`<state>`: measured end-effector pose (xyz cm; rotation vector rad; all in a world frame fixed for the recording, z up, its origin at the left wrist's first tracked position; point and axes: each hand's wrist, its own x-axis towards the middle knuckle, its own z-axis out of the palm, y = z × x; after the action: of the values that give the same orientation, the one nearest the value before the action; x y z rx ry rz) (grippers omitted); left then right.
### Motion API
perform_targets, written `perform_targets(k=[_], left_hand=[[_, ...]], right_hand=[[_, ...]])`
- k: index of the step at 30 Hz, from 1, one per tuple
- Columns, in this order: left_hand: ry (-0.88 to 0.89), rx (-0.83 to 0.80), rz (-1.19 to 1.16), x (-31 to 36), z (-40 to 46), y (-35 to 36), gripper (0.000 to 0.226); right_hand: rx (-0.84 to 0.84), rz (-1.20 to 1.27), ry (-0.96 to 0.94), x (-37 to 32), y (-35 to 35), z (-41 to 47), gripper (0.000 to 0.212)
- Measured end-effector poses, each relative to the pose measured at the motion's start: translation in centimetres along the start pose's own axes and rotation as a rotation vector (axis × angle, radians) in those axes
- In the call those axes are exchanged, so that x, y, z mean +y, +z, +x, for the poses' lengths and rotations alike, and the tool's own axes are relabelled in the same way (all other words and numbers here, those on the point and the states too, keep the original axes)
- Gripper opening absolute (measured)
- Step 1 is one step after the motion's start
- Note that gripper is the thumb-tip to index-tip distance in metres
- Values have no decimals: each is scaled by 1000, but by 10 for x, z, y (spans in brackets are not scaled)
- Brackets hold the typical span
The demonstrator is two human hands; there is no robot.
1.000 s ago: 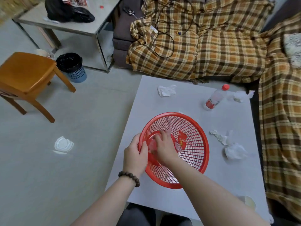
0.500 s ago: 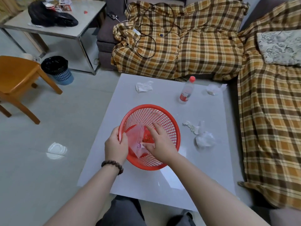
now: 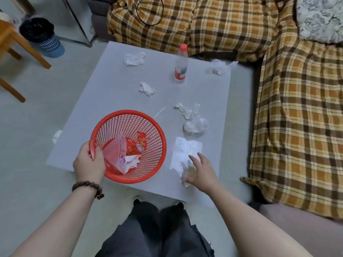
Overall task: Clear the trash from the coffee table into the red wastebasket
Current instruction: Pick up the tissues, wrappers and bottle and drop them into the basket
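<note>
red wastebasket (image 3: 130,145) sits at the table's (image 3: 115,86) near left corner, wrappers inside, left hand (image 3: 89,162) clenched on its rim. right hand (image 3: 201,168) is relaxed, its grip holding nothing, touching a crumpled clear wrapper (image 3: 189,173) beside it.

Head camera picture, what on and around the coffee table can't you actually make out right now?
- The small piece under the right hand: head view, clear wrapper and fingers cover it; what it is stays unclear.
- Red wastebasket bottom: head view, a plastic bag and wrappers hide it.
- Bottle label: head view, too small to read.
- Wooden chair: cut off by the left edge.
- Cushion: cut off by the top right corner.
</note>
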<state>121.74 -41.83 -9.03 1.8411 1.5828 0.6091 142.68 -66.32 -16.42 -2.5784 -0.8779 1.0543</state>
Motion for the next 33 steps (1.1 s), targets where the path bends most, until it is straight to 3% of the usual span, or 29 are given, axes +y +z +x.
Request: perform_targets(k=[7, 12, 15, 19, 25, 27, 29, 33], left_hand=[[-27, 31, 41, -10, -11, 7, 18], [-54, 25, 29, -17, -15, 15, 13], [-57, 18, 33, -17, -18, 16, 17], [-61, 11, 11, -10, -20, 14, 21], [-23, -20, -36, 8, -19, 6, 22], [8, -34, -60, 14, -22, 2, 21], [35, -48, -80, 20, -25, -1, 21], [73, -86, -123, 31, -31, -8, 21]], right_hand=[[-136, -166, -91, 29, 57, 25, 108], [-126, -124, -94, 36, 84, 37, 86], [-21, -12, -61, 29, 83, 37, 70], [215, 256, -31, 2, 47, 31, 69], [550, 530, -313, -66, -44, 3, 63], [529, 492, -436, -88, -64, -7, 64], [403, 375, -519, -108, -71, -14, 68], [165, 110, -535, -136, -63, -23, 80]])
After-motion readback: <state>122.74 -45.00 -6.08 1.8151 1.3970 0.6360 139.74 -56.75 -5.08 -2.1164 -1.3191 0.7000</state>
